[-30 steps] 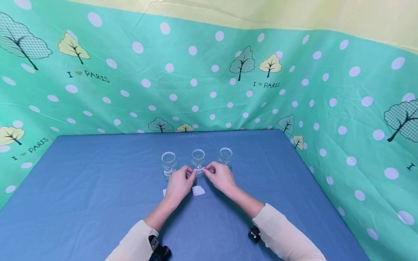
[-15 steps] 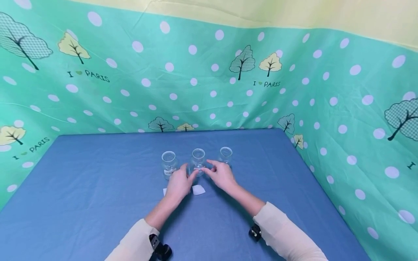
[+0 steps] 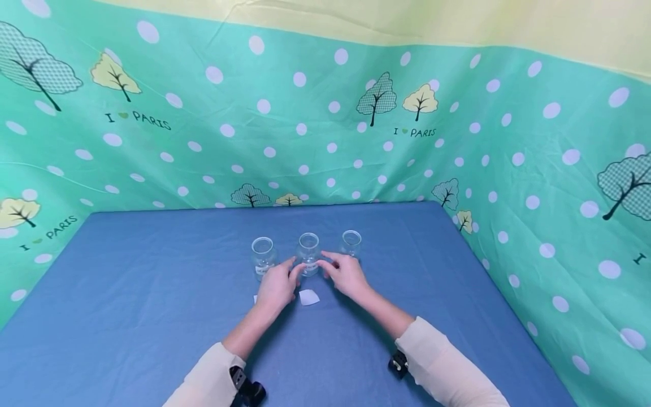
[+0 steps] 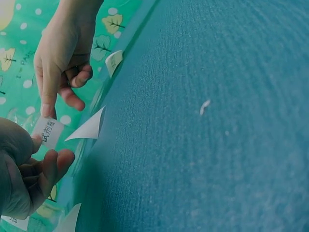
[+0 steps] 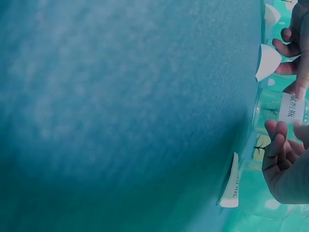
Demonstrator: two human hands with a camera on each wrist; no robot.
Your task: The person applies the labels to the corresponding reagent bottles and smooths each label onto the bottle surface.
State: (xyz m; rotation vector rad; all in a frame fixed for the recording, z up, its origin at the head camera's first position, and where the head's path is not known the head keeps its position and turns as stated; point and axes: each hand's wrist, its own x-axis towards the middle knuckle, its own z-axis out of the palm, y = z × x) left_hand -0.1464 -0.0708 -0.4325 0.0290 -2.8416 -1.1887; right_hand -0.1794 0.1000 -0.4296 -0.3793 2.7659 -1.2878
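Far left, we have the left jar (image 3: pixel 262 257), upright on the table (image 3: pixel 152 294), with a white label (image 3: pixel 261 270) on its front and a scrap of paper (image 3: pixel 256 298) nearby. Next, we log the left hand (image 3: pixel 276 286): thumb pressed on the near end of the middle label (image 3: pixel 310 265), no pinch, other fingers relaxed. The middle jar (image 3: pixel 308 251) stands upright between the 2 hands, label across its front; a blank paper piece (image 3: pixel 309 297) lies before it. Then the right hand (image 3: pixel 348 276): thumb on the opposite label end, index at the jar's side, no pinch, other fingers loosely bent.

Change: 1 s ago we had fingertips pinching the label ends; 0.5 s ago the thumbs nearly met over it; now they're apart and print shows between. We judge it's stuck, with the ends being smoothed.

Far right, the right jar (image 3: pixel 351 243) is partly behind that hand; we can't confirm its front. A lettered piece (image 5: pixel 231 186) near it looks unused.
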